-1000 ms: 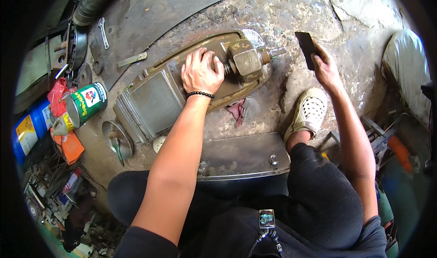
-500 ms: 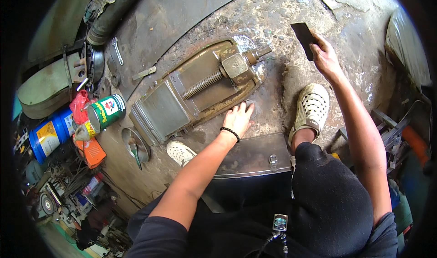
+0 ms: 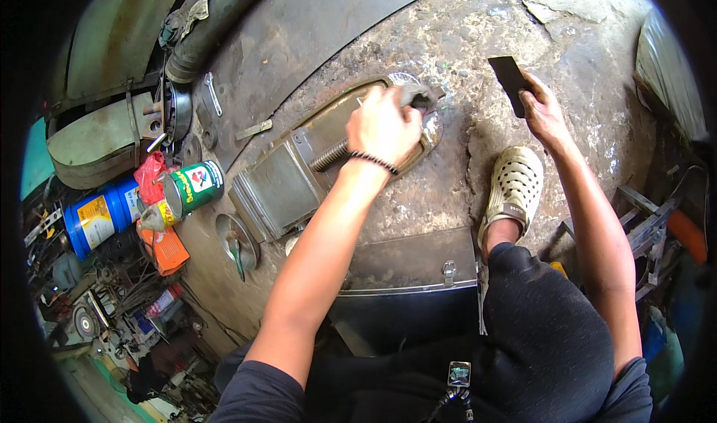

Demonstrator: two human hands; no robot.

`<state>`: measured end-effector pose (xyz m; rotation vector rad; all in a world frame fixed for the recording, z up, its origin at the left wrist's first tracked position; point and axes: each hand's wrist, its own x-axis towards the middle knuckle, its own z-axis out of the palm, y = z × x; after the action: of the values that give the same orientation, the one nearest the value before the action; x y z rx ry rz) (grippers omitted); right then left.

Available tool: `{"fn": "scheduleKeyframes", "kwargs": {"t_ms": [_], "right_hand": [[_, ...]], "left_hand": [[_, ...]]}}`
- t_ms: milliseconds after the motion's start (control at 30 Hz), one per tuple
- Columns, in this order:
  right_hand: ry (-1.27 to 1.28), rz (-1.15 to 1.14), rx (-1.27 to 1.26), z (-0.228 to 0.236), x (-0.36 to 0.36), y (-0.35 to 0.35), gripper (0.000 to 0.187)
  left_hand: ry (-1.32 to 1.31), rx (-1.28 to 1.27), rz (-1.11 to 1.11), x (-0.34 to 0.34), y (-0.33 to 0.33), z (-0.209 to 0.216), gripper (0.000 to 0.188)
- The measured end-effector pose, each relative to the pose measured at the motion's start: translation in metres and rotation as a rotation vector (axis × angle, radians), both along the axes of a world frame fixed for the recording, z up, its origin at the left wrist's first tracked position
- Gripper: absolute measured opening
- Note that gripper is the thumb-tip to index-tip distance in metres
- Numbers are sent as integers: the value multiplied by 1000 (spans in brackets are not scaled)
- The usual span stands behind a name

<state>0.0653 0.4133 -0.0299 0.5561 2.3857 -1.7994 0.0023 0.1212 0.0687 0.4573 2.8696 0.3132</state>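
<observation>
A heavy metal machine vise [image 3: 276,188] lies at an angle on the floor, its threaded screw [image 3: 328,156] partly covered by my left hand [image 3: 382,128]. That hand is closed over the screw end of the vise. From its fingers sticks a crumpled grey piece, rag-like [image 3: 418,96]; it hides most of the nut block and the screw's tip. Off to the right, my right hand [image 3: 547,117] grips the lower end of a thin black rectangle that looks like a smartphone [image 3: 509,83], held above the floor and apart from the vise.
Left of the vise stand a green can [image 3: 196,186], a blue bucket [image 3: 97,220] and a metal bowl [image 3: 237,236] with a green-handled brush. A wrench [image 3: 213,94] lies on the sheet metal [image 3: 299,31]. Nearer me is a metal box [image 3: 407,262] with a latch; my shod foot [image 3: 515,188] is beside it.
My left hand has moved up from the floor beside the vise onto its screw end, with the grey piece now visible in it. The right hand and smartphone have shifted slightly down and right.
</observation>
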Motion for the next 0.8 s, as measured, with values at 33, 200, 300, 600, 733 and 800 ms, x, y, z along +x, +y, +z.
{"fn": "scheduleKeyframes", "kwargs": {"t_ms": [33,200,300,600,733,800], "right_hand": [[18,16,-12,0,-1,-1,51],[-15,36,-2,0,-2,-1,50],[-21,33,20,-1,1,1,50],[25,44,-20,-11,-5,6,50],[60,35,-21,-8,3,9,51],[-41,49,24,-4,6,11,50]], "left_hand": [[-126,-133,-17,-5,12,-11,36],[-45,-81,42,-1,27,-42,54],[36,-54,52,11,23,-44,54],[-315,-134,-79,95,-3,-29,36],[-257,-1,120,112,-29,-2,51],[-156,61,122,100,-34,7,48]]}}
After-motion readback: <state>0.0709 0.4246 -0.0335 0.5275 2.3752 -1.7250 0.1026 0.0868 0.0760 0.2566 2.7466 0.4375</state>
